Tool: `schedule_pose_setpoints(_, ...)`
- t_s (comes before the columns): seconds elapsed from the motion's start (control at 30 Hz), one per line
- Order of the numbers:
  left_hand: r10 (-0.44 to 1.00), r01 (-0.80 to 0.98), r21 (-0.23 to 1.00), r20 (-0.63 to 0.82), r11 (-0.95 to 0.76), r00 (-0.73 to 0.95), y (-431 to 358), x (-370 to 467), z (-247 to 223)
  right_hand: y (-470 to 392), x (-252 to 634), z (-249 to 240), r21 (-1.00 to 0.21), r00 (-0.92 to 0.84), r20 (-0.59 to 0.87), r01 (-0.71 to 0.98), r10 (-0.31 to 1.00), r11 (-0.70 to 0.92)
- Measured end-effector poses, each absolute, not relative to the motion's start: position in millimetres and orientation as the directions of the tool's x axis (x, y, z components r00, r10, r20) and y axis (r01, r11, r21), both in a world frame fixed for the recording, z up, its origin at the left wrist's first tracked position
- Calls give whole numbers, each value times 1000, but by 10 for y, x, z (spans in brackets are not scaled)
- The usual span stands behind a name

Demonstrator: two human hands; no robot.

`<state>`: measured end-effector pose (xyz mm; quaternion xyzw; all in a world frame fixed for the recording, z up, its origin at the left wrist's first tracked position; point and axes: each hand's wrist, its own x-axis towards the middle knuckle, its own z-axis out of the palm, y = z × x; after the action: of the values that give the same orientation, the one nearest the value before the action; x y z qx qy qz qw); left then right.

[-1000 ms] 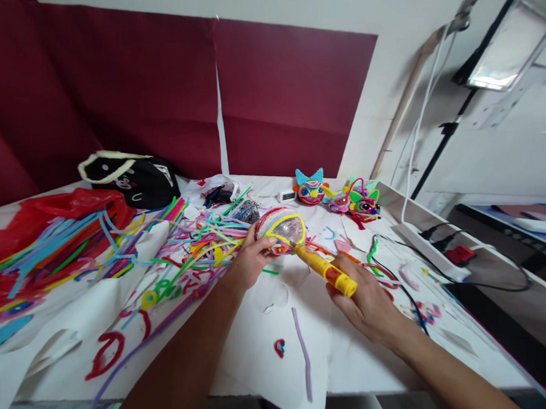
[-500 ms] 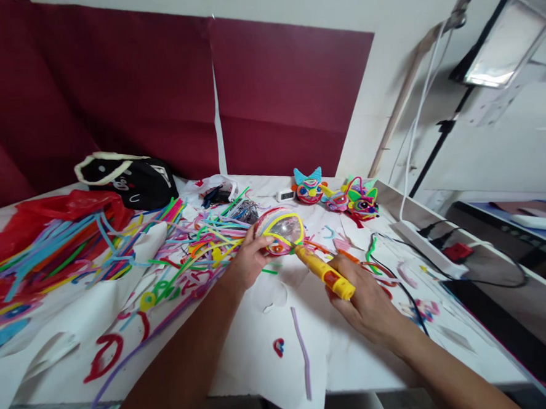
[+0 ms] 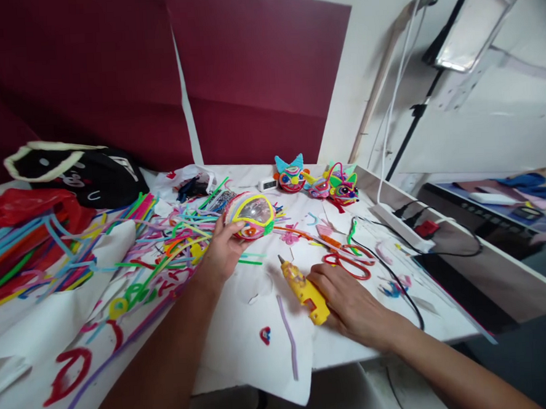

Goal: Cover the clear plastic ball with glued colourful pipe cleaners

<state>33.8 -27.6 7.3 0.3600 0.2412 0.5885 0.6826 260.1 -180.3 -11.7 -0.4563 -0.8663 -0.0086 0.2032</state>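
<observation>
My left hand (image 3: 224, 250) holds a round craft piece (image 3: 250, 215), a clear dome edged with yellow, pink and red pipe cleaner and a bit of green at its right end. In my right hand (image 3: 346, 295) is a yellow glue gun (image 3: 303, 289), its tip pointing up and left, apart from the craft piece. Below them on the white paper lie a purple strip (image 3: 288, 336) and a small red and blue piece (image 3: 265, 335). Orange-handled scissors (image 3: 350, 261) rest beyond my right hand.
Coloured pipe cleaners (image 3: 164, 248) cover the left side, by a red plastic bag (image 3: 37, 206) and a black bag (image 3: 91, 178). Finished-looking colourful figures (image 3: 291, 175) stand at the back. A power strip (image 3: 406, 230) and black cable (image 3: 401, 286) lie right.
The glue gun has moved down and away from the craft piece, which now shows its green end. The view has shifted to the right.
</observation>
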Motion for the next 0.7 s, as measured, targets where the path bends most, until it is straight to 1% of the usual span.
schedule_pose_setpoints(0.17,978,-629,776,100,40,185,-269,343,65,-1789,2690,-179,-212,-474,243,825,846,523)
schedule_pose_setpoints(0.27,977,-628,777,107,35,186,-263,338,45,-1773,2757,-102,-273,-498,155,809,853,521)
schedule_pose_setpoints(0.33,974,-619,785,112,33,194,-258,333,34,-1736,2809,-13,-317,-513,128,790,849,525)
schedule_pose_setpoints(0.37,973,-613,790,116,31,199,-256,333,31,-1696,2833,31,-311,-493,122,805,862,504)
schedule_pose_setpoints(0.4,972,-607,794,120,27,200,-255,334,30,-1639,2854,69,-281,-450,129,838,884,467)
schedule_pose_setpoints(0.43,973,-604,797,122,23,198,-255,338,30,-1563,2871,98,-212,-376,129,893,918,396)
schedule_pose_setpoints(0.47,974,-602,798,119,22,193,-256,344,31,-1471,2886,114,-109,-273,127,952,954,287)
schedule_pose_setpoints(0.5,975,-601,799,112,25,189,-258,351,32,-1369,2897,115,-66,-201,145,975,969,212)
schedule_pose_setpoints(0.6,977,-595,803,100,32,187,-264,370,29,-1066,2925,37,8,-80,175,997,981,80)
schedule_pose_setpoints(0.7,976,-579,815,114,16,187,-269,377,18,-871,2952,-96,50,-19,177,999,984,11)
